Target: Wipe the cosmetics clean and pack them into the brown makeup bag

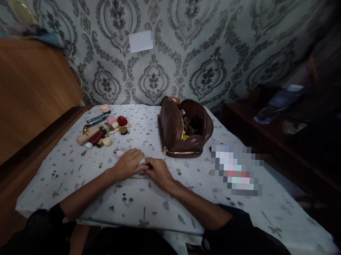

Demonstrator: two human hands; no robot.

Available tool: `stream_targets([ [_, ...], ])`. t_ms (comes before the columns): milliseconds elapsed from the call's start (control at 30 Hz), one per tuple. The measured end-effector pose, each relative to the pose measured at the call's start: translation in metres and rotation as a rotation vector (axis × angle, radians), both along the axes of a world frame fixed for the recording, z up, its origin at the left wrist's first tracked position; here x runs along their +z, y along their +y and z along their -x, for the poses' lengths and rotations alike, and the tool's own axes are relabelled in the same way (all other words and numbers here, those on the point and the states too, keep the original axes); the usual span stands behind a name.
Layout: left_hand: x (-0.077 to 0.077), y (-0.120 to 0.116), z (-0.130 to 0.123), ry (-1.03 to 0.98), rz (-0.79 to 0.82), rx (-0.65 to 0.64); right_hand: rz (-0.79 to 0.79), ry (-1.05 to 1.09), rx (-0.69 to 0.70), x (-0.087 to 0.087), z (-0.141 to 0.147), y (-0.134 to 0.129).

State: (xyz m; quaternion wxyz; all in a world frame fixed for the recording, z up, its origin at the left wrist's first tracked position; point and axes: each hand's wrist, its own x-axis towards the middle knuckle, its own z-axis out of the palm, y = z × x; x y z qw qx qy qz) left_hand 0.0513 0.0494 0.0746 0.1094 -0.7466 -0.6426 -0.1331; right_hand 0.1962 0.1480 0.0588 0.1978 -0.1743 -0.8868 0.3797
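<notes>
Pose, nearside of brown zip bag (173, 129) | left hand (131, 164): palm-down, fingers around pink tube (119, 154) | right hand (160, 173): fingers curled, grip unclear

Clearances about the brown leather bag (172, 127) with gold zips. To its left, a bare lane of white printed tablecloth (143, 122) gives passage; beyond that lane, a cluster of small mixed-colour bottles and jars (96, 138) obstructs. In front of the bag, 2 bare hands, the left hand (131, 163) and right hand (160, 173), block the approach around a slim pale-pink tube (119, 153). To its right, bare cloth precedes a pixelated oblong item (235, 169). Behind it, the grey-patterned wall (153, 80) limits reach.
</notes>
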Motion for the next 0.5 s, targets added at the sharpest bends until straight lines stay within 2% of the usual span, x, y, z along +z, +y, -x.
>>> stream_targets([
  [100,0.007,-0.004,0.009,-0.087,0.092,-0.062,0.066,0.020,0.040,0.000,0.000,0.001],
  [167,0.010,-0.006,0.013,-0.147,0.128,-0.052,0.109,0.037,0.087,-0.001,0.001,0.002],
  [233,0.014,-0.008,0.014,-0.221,0.131,0.010,0.153,0.067,0.111,-0.001,0.002,0.002],
  [300,0.020,-0.010,0.013,-0.343,0.060,0.120,0.207,0.102,0.091,-0.001,0.002,0.002],
  [400,0.034,-0.009,0.006,-0.673,-0.148,0.258,0.279,0.144,0.083,0.001,0.001,0.000],
  [500,0.048,-0.002,-0.004,-1.228,-0.388,0.319,0.294,0.193,0.208,0.002,-0.001,-0.004],
])
